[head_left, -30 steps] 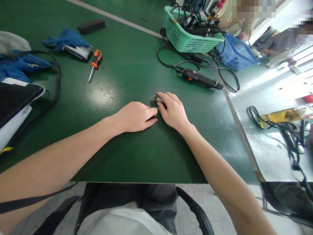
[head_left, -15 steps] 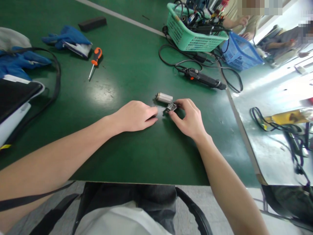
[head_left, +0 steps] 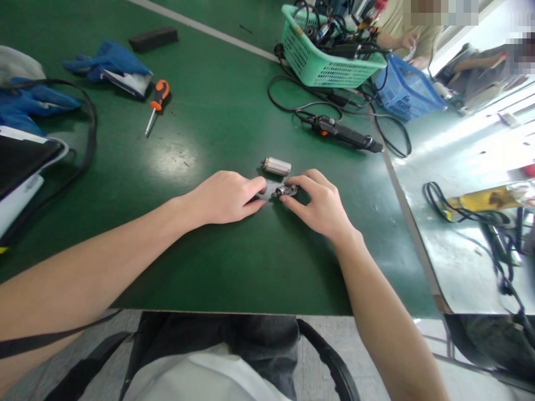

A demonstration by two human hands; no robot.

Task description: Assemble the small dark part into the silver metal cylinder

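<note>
My right hand (head_left: 321, 203) pinches a small dark-and-silver metal mechanism (head_left: 286, 191) between thumb and fingers, low over the green table (head_left: 234, 267). Part of it hides behind the fingertips, and its exact kind is unclear. A narrow end points toward my left hand (head_left: 225, 197). That hand rests on its side, fingers loosely curled, with a gap between thumb and forefinger; I make out nothing held there. Just beyond both hands lies a silver cylinder (head_left: 277, 166), which looks like a small motor, touched by neither.
An orange-and-black screwdriver (head_left: 157, 106), blue gloves (head_left: 111, 64) and a dark block (head_left: 153, 39) lie at left. A corded power screwdriver (head_left: 346, 133) lies before a green basket (head_left: 330, 69) of tools and a blue basket (head_left: 407, 89). People sit at the far right.
My right hand has turned the metal mechanism and brought it slightly left, nearer my left hand. The left thumb and forefinger have parted a little. The whole view has shifted slightly.
</note>
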